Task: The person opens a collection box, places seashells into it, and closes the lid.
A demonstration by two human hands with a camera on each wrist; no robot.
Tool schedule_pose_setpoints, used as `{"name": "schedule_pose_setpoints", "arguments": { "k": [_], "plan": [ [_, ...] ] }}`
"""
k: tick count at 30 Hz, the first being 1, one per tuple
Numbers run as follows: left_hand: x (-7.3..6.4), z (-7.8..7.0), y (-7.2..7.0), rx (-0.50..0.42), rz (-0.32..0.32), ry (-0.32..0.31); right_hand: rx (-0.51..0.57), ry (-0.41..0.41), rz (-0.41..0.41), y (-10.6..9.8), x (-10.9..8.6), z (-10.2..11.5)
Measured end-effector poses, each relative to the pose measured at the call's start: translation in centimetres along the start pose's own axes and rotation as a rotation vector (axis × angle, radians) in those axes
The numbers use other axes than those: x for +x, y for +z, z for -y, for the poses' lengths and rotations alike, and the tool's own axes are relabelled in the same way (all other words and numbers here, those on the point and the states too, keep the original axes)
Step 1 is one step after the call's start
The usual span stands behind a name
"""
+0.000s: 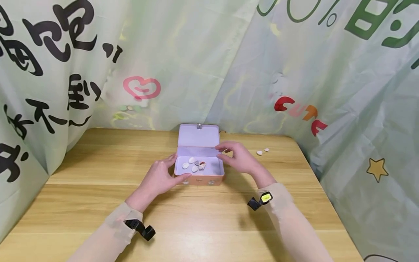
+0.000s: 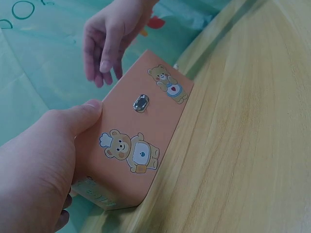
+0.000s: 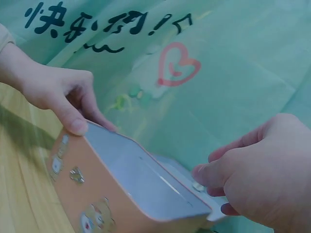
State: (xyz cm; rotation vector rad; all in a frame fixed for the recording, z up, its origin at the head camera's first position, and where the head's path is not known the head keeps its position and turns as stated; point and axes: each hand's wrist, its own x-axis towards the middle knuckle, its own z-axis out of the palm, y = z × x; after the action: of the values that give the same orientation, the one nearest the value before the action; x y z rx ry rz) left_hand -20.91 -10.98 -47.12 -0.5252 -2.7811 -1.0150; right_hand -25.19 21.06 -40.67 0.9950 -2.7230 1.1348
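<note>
An orange tin box with a pale lilac inside stands on the table, its hinged lid tipped back. Bear pictures and a metal catch show on its front. Several small whitish shells lie inside, one of them reddish. My left hand grips the box's left end, thumb at the front rim and fingers along the side. Over the right rim, close to the lid's hinge, hovers my right hand, its fingers loosely bent with nothing visible between them.
Two small white shell-like pieces lie on the wooden table, to the right of the box. A printed cloth hangs behind the table's far edge and along both sides.
</note>
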Motion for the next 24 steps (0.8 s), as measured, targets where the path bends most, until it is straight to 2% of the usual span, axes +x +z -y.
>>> {"name": "schedule_pose_setpoints", "arguments": {
  "k": [4,11,24],
  "plan": [
    [-0.1,0.0,0.0,-0.006,-0.001,-0.001,0.026,0.018,-0.048,-0.9,-1.0,-0.7],
    [-0.2,0.1,-0.1,-0.014,-0.013,-0.004,0.0,0.071,-0.091,-2.1,-2.3,-2.6],
    [-0.1,-0.3,0.0,-0.018,0.003,-0.006,-0.043,0.271,-0.258,-4.5,-6.4,-8.9]
  ]
}}
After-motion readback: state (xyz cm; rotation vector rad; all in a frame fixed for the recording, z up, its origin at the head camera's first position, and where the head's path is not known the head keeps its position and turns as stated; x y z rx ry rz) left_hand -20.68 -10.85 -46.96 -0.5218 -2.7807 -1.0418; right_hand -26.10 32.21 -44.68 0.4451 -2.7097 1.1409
